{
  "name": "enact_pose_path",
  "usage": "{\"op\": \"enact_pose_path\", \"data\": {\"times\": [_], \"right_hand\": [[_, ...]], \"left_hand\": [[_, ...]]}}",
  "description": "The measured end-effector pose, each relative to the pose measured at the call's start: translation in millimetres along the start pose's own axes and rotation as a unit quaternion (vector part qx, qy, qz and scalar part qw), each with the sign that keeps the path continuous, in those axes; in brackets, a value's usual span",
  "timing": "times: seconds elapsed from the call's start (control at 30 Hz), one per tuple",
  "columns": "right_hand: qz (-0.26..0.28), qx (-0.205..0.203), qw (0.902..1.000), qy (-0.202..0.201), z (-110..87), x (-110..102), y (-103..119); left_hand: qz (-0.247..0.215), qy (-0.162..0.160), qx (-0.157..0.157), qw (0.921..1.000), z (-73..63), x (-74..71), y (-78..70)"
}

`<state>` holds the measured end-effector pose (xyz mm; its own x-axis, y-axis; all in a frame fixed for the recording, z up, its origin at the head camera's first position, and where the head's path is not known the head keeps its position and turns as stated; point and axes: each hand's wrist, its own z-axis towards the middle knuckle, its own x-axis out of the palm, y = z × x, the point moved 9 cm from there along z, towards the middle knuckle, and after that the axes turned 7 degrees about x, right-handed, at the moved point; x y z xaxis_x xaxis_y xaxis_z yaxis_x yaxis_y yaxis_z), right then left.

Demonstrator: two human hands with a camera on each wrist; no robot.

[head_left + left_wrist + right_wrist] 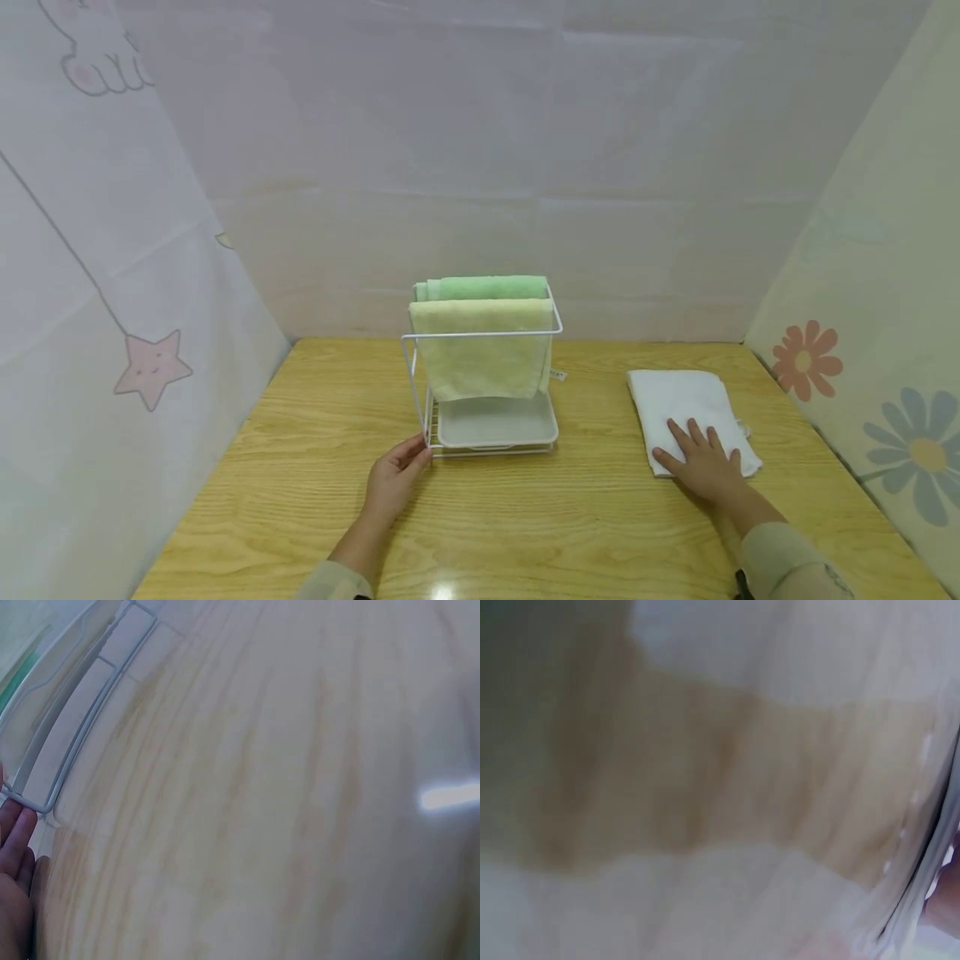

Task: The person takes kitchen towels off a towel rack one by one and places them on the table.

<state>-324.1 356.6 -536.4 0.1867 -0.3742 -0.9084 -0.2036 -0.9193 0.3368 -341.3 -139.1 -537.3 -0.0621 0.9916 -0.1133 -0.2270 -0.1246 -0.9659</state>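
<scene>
A white wire towel rack (482, 335) stands mid-table with a pale yellow towel (480, 354) draped over its front and a green towel (491, 287) behind that. In its base sits a white tray (495, 425). At the base's front left corner, my left hand (393, 479) pinches the wire between thumb and fingers; the left wrist view shows its fingertips (21, 825) against the bent wire. Over to the right lies a folded white towel (678, 400), flat on the table. My right hand (705, 467) rests on its near part, fingers spread.
The wooden table (300, 500) meets a pale cloth backdrop (480, 167) behind and on both sides. A pink star (153, 367) is printed on the left cloth, flowers (806, 360) on the right. A small white tag (558, 375) sticks out beside the yellow towel.
</scene>
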Motion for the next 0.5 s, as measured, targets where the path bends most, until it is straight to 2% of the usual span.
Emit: {"op": "enact_pose_path", "data": {"times": [0.3, 0.5], "right_hand": [[-0.003, -0.002, 1.0000, -0.008, 14.1, -8, -23], [0.005, -0.002, 0.9999, -0.009, 18.6, -17, -30]], "left_hand": [[0.019, -0.004, -0.005, 0.9998, -1.0, -2.1, 0.9], [0.014, -0.007, 0.004, 0.9999, -1.0, -1.3, -1.6]]}}
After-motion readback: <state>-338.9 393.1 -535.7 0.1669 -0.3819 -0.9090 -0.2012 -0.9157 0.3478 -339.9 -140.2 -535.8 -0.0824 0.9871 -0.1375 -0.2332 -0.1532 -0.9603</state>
